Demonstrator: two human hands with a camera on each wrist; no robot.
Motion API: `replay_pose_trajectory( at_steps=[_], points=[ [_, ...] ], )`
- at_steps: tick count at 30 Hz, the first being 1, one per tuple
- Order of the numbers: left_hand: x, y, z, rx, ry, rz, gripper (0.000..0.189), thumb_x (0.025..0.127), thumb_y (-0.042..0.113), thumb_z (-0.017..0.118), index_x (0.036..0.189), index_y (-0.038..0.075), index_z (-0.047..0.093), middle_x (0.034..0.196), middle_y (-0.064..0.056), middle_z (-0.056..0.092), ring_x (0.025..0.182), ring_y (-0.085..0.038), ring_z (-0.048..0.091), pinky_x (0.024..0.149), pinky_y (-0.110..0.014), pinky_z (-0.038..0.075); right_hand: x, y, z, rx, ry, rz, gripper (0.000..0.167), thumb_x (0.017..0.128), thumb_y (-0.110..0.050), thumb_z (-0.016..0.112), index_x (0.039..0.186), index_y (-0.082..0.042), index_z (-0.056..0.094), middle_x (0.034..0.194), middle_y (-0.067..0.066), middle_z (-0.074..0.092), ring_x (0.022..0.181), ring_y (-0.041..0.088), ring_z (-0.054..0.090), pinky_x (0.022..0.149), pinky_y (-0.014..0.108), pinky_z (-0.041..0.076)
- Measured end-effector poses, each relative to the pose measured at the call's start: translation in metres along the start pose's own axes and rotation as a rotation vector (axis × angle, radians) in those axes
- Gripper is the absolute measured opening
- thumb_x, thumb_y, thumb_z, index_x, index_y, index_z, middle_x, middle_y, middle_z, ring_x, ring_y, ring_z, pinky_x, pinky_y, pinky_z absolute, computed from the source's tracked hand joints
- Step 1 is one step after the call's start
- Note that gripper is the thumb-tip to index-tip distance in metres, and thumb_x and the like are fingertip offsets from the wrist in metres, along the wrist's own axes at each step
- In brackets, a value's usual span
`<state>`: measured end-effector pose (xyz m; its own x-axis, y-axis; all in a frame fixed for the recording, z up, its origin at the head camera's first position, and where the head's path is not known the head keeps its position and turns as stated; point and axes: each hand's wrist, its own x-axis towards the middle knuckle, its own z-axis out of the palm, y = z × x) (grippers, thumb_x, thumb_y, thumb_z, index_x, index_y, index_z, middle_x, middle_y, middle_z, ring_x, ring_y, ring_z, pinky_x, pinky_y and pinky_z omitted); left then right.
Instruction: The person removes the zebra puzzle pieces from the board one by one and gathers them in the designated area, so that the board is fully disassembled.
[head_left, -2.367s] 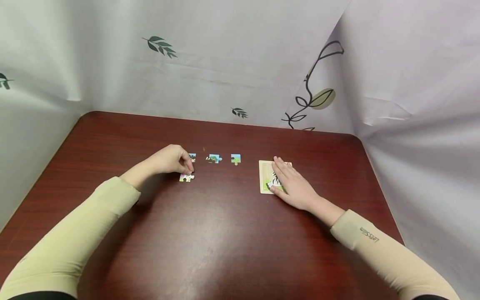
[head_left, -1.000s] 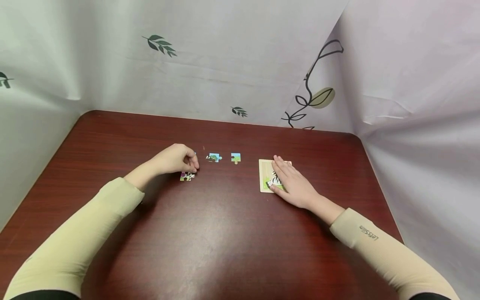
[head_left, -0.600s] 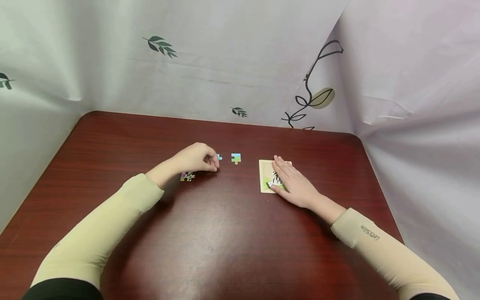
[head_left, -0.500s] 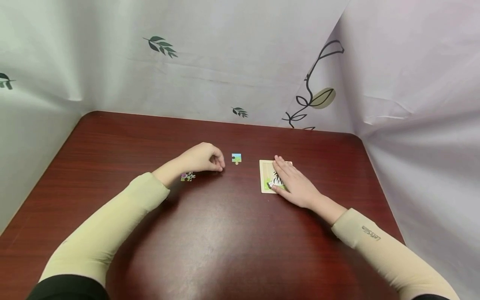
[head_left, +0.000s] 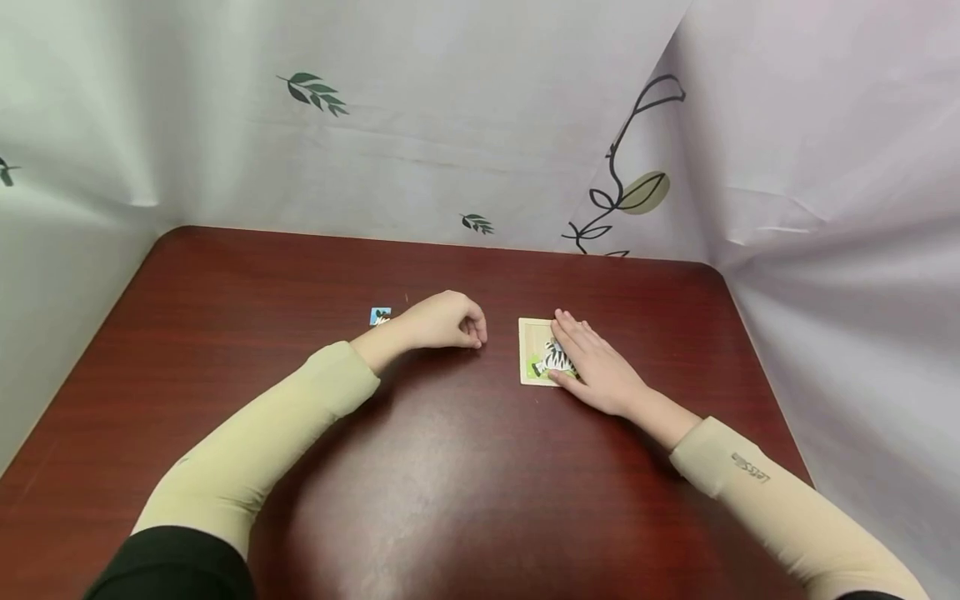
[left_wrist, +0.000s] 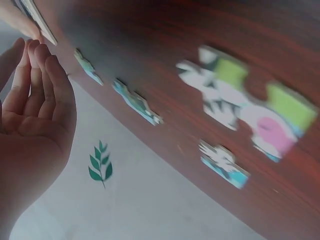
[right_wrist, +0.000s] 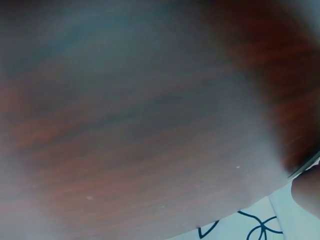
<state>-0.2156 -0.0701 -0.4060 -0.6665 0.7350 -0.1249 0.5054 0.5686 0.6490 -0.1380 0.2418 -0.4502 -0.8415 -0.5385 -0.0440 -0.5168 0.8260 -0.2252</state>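
Observation:
My left hand point(head_left: 450, 321) is above the table, left of a wooden puzzle board point(head_left: 527, 350). Its fingers bend loosely toward the thumb; nothing shows between them in the left wrist view point(left_wrist: 40, 105). With straight fingers my right hand point(head_left: 596, 367) rests flat across the board's right part, which bears a zebra picture and partly hides under it. Behind my left wrist lies a blue-and-white puzzle piece point(head_left: 380, 316). The left wrist view also shows a pink, green and zebra-striped piece point(left_wrist: 270, 120) and two thin-looking pieces, one nearer point(left_wrist: 137, 102) and one farther.
The dark red-brown table point(head_left: 420, 500) has a rounded back edge. Behind it hangs a pale curtain point(head_left: 405, 125) printed with leaves, and more pale cloth point(head_left: 840, 208) closes in the right side.
My left hand has moved right from the puzzle pieces, passing over the row toward the board. The right hand has stayed on the board, its fingers shifting slightly right.

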Motion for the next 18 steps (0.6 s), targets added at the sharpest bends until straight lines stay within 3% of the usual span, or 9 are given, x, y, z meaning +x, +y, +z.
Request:
replay_pose_trajectory(
  at_steps=[9, 18],
  points=[
    [0.027, 0.015, 0.005, 0.015, 0.012, 0.029, 0.009, 0.092, 0.007, 0.074, 0.091, 0.012, 0.080, 0.086, -0.001, 0.078, 0.081, -0.012, 0.069, 0.080, -0.026, 0.056, -0.007, 0.008, 0.001, -0.006, 0.007, 0.010, 0.084, 0.105, -0.042, 0.062, 0.165, 0.004, 0.026, 0.178, 0.019, 0.015, 0.166, 0.036, 0.016, 0.133, 0.057, 0.019],
    [0.055, 0.026, 0.009, -0.048, 0.045, 0.076, 0.006, 0.092, 0.006, 0.075, 0.092, 0.008, 0.081, 0.089, -0.005, 0.078, 0.084, -0.015, 0.071, 0.081, -0.024, 0.057, -0.006, 0.011, 0.001, -0.019, -0.002, 0.014, 0.087, 0.104, -0.045, 0.062, 0.166, 0.003, 0.024, 0.178, 0.017, 0.014, 0.166, 0.034, 0.015, 0.133, 0.056, 0.019]
  ],
)
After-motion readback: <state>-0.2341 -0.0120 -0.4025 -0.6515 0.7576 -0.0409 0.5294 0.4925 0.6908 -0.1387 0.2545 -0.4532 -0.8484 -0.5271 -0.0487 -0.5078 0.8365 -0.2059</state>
